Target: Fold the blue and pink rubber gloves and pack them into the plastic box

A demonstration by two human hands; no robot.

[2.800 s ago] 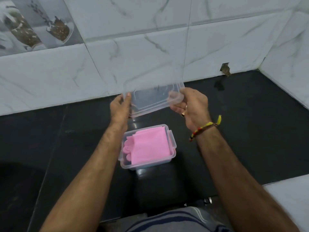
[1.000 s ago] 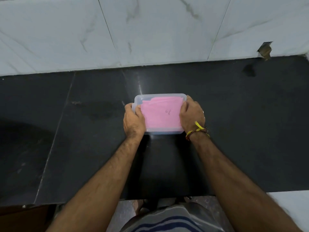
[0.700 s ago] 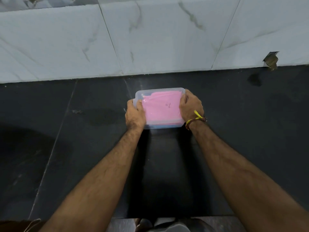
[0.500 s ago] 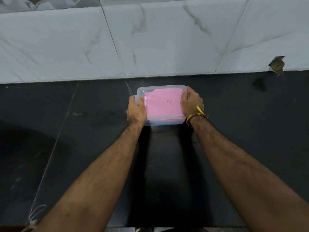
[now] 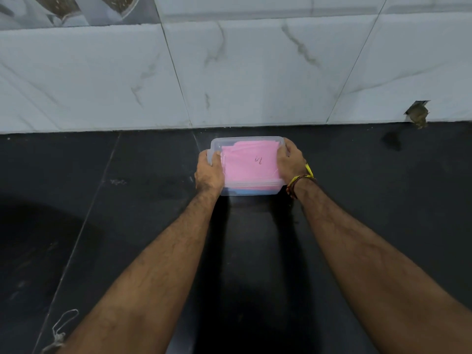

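The clear plastic box sits on the black counter near the wall, with its lid on. Through the lid I see the folded pink glove on top. A strip of the blue glove shows at the box's near bottom edge. My left hand grips the left end of the box, thumb on the lid. My right hand grips the right end, fingers curled over the lid's edge.
A white marble-tiled wall rises right behind the box. A chipped hole marks the wall's base at the right. A bit of string lies at the counter's near left edge.
The lid, held above the open box earlier, now sits on it. Both hands moved down to the box's ends, and the box has been pushed away from me toward the wall.
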